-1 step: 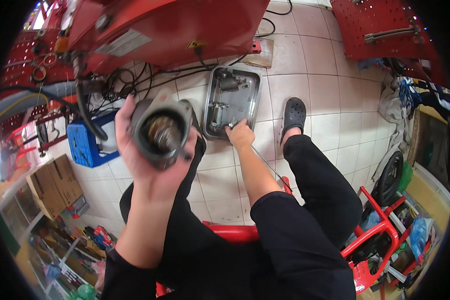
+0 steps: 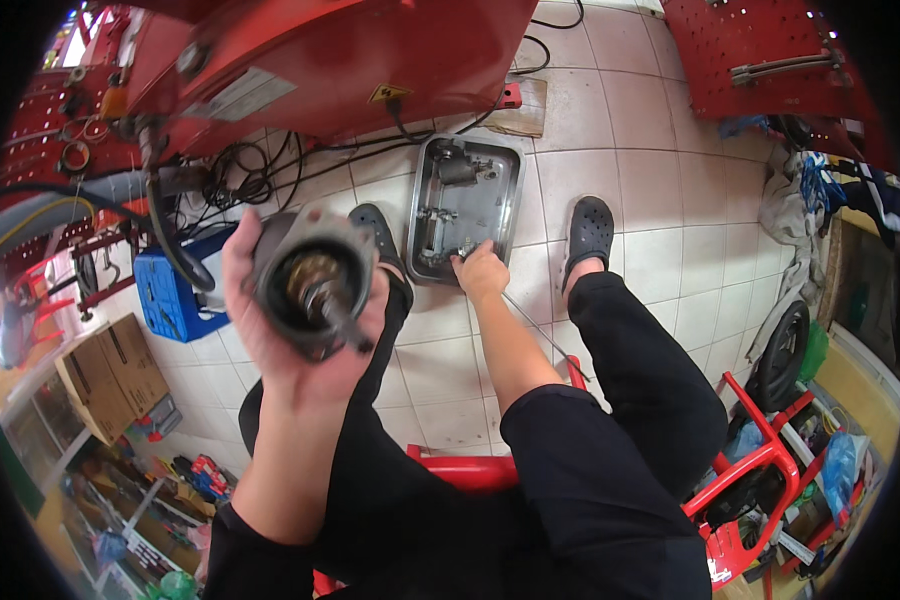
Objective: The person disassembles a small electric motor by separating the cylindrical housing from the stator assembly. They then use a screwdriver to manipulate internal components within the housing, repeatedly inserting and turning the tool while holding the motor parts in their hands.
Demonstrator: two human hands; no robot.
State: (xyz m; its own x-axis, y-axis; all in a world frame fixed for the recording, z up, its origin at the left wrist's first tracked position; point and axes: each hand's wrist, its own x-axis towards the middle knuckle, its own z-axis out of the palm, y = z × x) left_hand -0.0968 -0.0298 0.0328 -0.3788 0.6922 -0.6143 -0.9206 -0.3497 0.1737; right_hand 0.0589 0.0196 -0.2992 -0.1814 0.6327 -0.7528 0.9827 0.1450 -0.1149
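Observation:
My left hand [image 2: 260, 320] is wrapped round a grey metal gear housing [image 2: 288, 240], raised close to the camera. Its round open end faces up, and a shaft [image 2: 340, 318] with a brownish, coppery gear sticks out of the bore. At the near right corner of a shallow metal tray [image 2: 519, 170], my right hand [image 2: 484, 271] is closed with fingertips together by small metal parts [image 2: 467, 247]. What it pinches is mostly hidden. A thin dark rod [image 2: 545, 335] slants out from beside my right wrist. Inside the tray lie a cylindrical metal part [image 2: 458, 170] and smaller pieces [image 2: 436, 214].
A large red machine [image 2: 340, 60] stands beyond the tray, with black cables [image 2: 255, 170] on the tiled floor. To the left are a blue case [image 2: 165, 295] and a cardboard box [image 2: 113, 375]. Red plastic chair frames [image 2: 755, 460] stand at the right.
My left hand has tilted the gear housing and shifted slightly left and down, so the shaft shows more and points toward the lower right. My right hand stays at the tray corner.

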